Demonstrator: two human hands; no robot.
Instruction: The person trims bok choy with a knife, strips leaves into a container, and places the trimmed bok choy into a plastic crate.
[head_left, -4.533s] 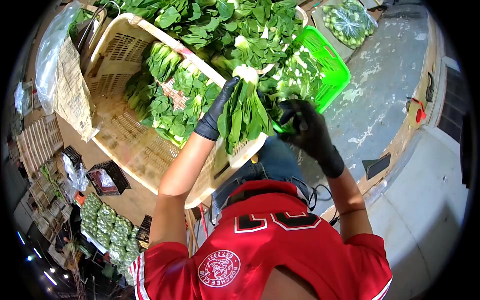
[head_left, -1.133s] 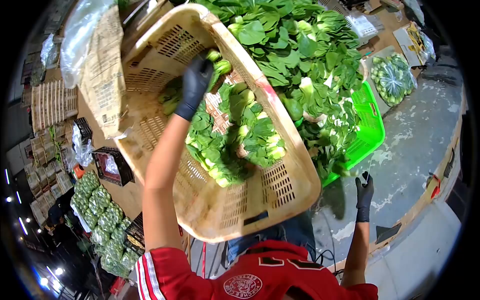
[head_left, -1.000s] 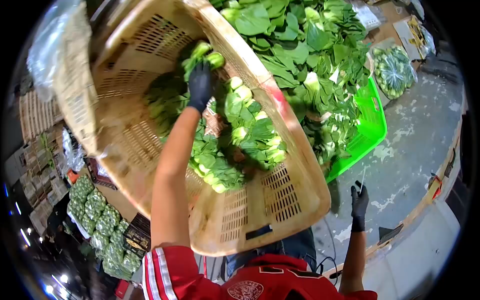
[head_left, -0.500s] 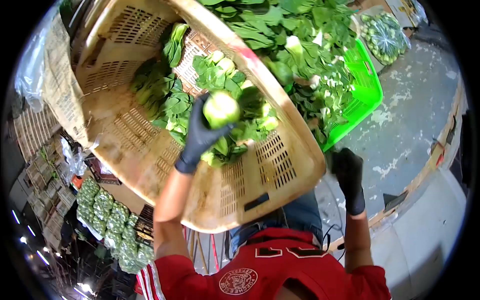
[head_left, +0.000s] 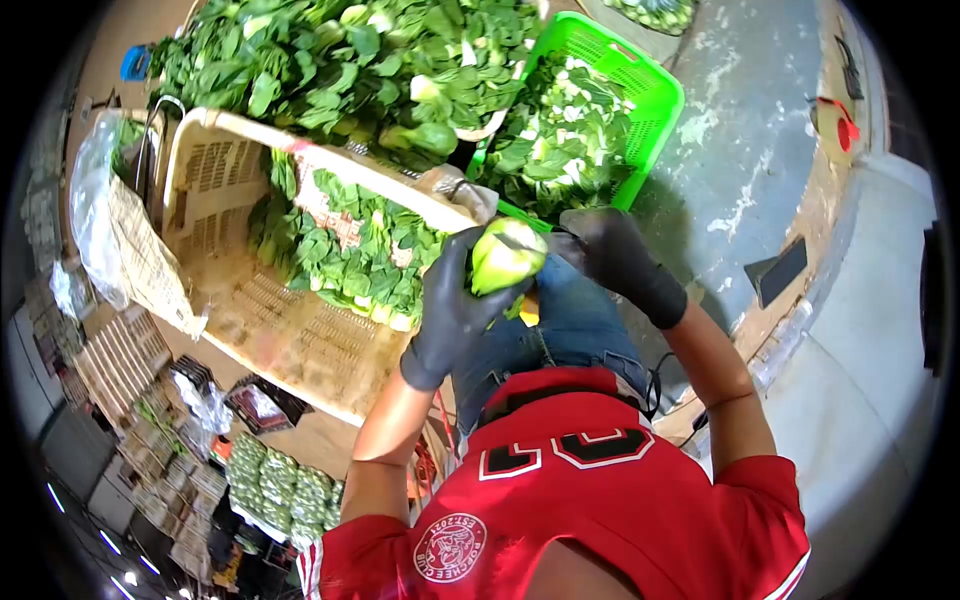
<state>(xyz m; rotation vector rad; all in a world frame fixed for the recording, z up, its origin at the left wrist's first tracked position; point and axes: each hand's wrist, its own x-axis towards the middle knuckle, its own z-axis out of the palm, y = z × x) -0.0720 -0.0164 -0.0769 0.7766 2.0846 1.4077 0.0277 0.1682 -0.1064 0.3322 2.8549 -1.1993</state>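
My left hand (head_left: 450,305), in a black glove, is closed around a head of bok choy (head_left: 507,262), its pale base turned up toward the camera. My right hand (head_left: 622,262), also black-gloved, is curled shut just right of it on a small knife, mostly hidden. The knife's thin grey blade (head_left: 520,243) lies across the bok choy's base. To the left, a tan plastic basket (head_left: 285,325) holds several bok choy heads (head_left: 370,250) laid in rows.
Loose bok choy (head_left: 330,60) is heaped behind the basket. A bright green crate (head_left: 655,130) with cut leaves (head_left: 565,130) stands beyond my right hand. A grey cloth (head_left: 458,188) hangs on the basket's corner. Bagged greens (head_left: 280,480) lie at lower left.
My left hand has brought the bok choy out of the basket to in front of my body. My right hand has moved up and left to meet it. The view has shifted.
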